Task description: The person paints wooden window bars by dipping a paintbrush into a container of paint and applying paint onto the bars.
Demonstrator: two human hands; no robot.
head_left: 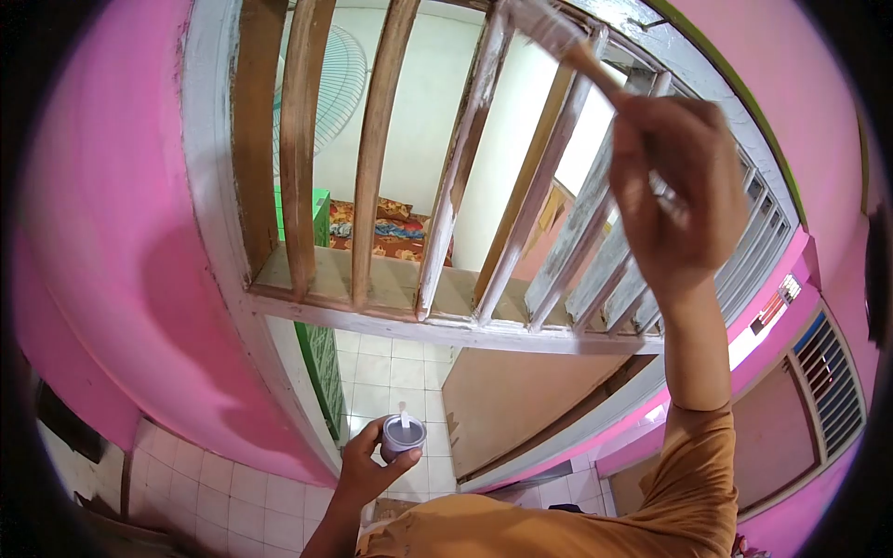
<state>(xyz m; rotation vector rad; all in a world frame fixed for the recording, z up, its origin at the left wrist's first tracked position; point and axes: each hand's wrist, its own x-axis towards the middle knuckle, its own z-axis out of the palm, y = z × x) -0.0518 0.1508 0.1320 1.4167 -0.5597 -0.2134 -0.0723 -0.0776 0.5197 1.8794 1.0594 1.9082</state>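
My right hand (679, 177) is raised at the upper right, its fingers closed around the wooden handle of a paintbrush (588, 63). The brush's bristles, blurred, meet the top of a wooden slat (470, 139) that is partly coated in whitish paint. Low in the middle, my left hand (367, 462) grips a small paint can (404, 440) from the side. Greyish paint shows inside the can, and a small pale stick (404, 416) stands up at its far rim. Slats to the left, such as a brown one (379, 139), are bare wood; those to the right look whitish.
The slats stand in a white-painted frame (446, 327) above a doorway. Behind it are a fan (339, 88), a green cabinet (321, 214) and patterned bedding (386, 232). A brown door (521, 391) stands below. Pink walls (102, 186) flank the frame over a tiled floor (237, 493).
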